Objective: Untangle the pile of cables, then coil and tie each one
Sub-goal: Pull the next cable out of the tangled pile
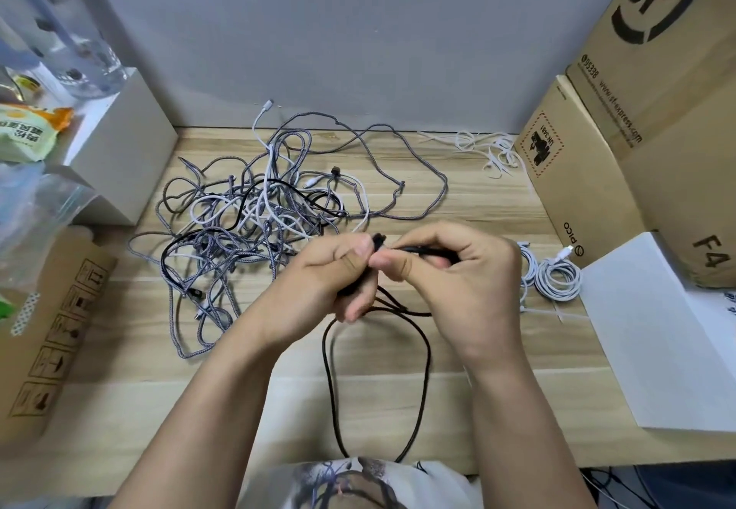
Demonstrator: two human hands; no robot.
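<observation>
Both hands are raised over the middle of the desk [478, 349], working one black cable [426, 353]. Left hand [330, 273]: fingers curled round a gathered bunch of the cable, thumb pressed on top beside the black end sticking up between the two hands. Right hand [450, 265]: thumb and forefinger pinch the cable just beside the left thumb, remaining fingers curled over a short black length that runs toward the right. Below the hands the cable hangs in one long loop down to the near edge of the desk, touching the person's shirt [398, 480]. Tangled pile of cables [255, 222] (grey braided, white, one more black) lies left of centre, stretching toward the far edge; one grey strand loops out wide toward the right. Two white coils [553, 277] lie side by side near the right edge, just beside a white sheet of paper [653, 341]. A loose heap of white ties [490, 148] sits at the far right corner against a cardboard box [577, 174]. Another cardboard box [51, 309] stands at the left edge.
</observation>
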